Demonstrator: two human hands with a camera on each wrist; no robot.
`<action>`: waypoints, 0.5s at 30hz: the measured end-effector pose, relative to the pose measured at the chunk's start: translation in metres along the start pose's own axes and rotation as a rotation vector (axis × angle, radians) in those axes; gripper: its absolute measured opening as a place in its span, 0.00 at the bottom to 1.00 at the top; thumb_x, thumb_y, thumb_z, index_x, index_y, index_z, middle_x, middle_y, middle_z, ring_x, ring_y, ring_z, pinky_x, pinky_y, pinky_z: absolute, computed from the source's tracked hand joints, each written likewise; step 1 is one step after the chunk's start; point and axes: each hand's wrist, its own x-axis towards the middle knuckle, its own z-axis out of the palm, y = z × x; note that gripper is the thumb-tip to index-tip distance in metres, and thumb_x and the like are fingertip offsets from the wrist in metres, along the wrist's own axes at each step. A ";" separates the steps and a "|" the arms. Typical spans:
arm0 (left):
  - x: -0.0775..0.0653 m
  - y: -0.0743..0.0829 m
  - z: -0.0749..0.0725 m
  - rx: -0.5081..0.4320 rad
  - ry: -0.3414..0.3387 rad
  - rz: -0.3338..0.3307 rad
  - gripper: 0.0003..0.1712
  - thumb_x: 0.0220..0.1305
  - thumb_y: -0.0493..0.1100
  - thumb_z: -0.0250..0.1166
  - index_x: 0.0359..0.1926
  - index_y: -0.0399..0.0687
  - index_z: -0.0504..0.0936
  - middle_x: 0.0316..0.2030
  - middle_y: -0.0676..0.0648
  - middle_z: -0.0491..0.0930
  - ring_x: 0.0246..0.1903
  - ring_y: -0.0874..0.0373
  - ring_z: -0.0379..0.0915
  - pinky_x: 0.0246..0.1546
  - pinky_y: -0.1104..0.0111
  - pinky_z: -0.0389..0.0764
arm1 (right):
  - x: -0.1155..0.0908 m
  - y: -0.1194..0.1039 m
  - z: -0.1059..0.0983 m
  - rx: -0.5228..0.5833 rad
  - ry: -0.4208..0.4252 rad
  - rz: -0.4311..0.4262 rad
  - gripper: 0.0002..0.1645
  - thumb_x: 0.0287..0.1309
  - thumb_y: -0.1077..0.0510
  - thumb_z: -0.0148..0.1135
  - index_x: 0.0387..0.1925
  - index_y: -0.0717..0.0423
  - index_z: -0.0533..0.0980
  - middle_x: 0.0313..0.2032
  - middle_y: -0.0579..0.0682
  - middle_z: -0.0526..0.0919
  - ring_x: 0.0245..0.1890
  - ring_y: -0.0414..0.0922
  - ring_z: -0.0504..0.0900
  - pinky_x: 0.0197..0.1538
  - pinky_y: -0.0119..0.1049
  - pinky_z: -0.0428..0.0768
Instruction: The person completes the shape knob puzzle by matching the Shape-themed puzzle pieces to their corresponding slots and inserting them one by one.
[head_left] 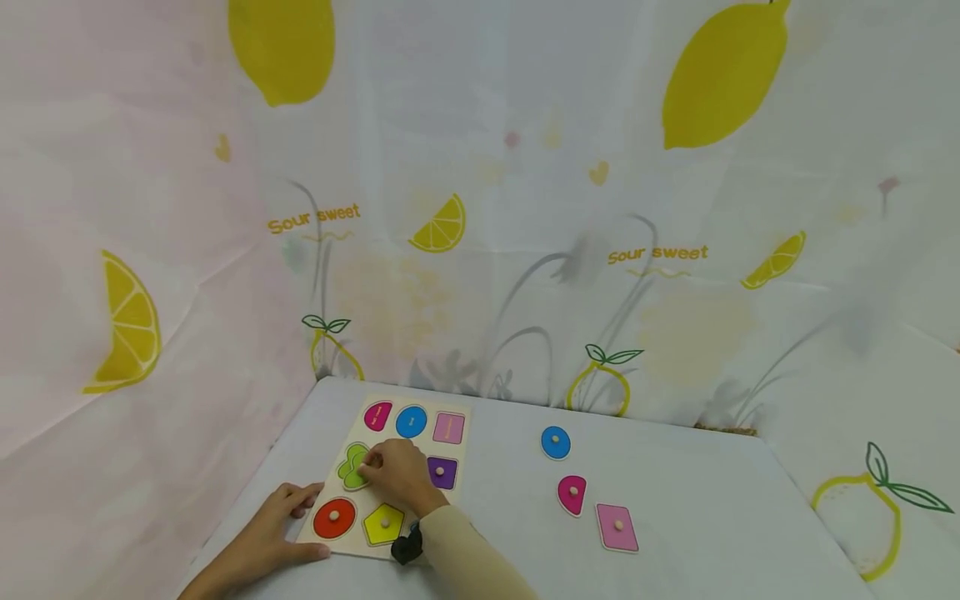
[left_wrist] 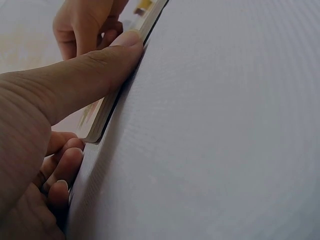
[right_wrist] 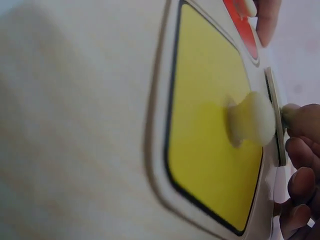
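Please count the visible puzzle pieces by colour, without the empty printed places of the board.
Blue circle: 1
Magenta half-circle: 1
Pink square: 1
Green piece: 1
Purple square: 1
Red circle: 1
Yellow pentagon: 1
Total: 7 visible; right hand and sleeve may hide others.

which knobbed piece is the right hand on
The green lobed piece, pinched by the right hand; the red circle, yellow pentagon and purple piece sit on the board; blue circle, magenta half-circle and pink square lie beside it.
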 end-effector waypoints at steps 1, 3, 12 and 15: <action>0.000 0.000 0.001 0.001 -0.001 -0.004 0.58 0.40 0.57 0.86 0.69 0.37 0.72 0.46 0.49 0.69 0.46 0.55 0.63 0.46 0.68 0.72 | 0.000 0.001 0.002 -0.001 0.002 0.004 0.07 0.63 0.47 0.72 0.35 0.43 0.88 0.21 0.34 0.74 0.26 0.31 0.70 0.32 0.25 0.71; -0.001 0.001 0.001 -0.001 0.000 -0.018 0.59 0.39 0.57 0.86 0.69 0.36 0.72 0.46 0.48 0.69 0.46 0.54 0.63 0.46 0.68 0.72 | 0.001 0.002 0.004 -0.013 0.005 0.006 0.07 0.63 0.47 0.72 0.35 0.43 0.88 0.21 0.33 0.74 0.26 0.31 0.70 0.33 0.25 0.71; -0.002 0.000 0.002 0.012 0.011 0.001 0.58 0.39 0.59 0.86 0.69 0.37 0.73 0.46 0.49 0.69 0.46 0.55 0.63 0.46 0.69 0.73 | 0.009 -0.003 0.007 -0.092 0.058 -0.011 0.07 0.63 0.47 0.72 0.35 0.44 0.88 0.24 0.33 0.78 0.28 0.31 0.71 0.36 0.26 0.73; -0.001 -0.001 0.002 0.013 0.021 0.028 0.57 0.40 0.59 0.86 0.69 0.38 0.73 0.47 0.49 0.69 0.46 0.56 0.63 0.46 0.69 0.73 | 0.014 -0.006 0.009 -0.121 0.074 -0.006 0.08 0.63 0.46 0.73 0.35 0.44 0.89 0.24 0.33 0.79 0.27 0.31 0.72 0.36 0.25 0.74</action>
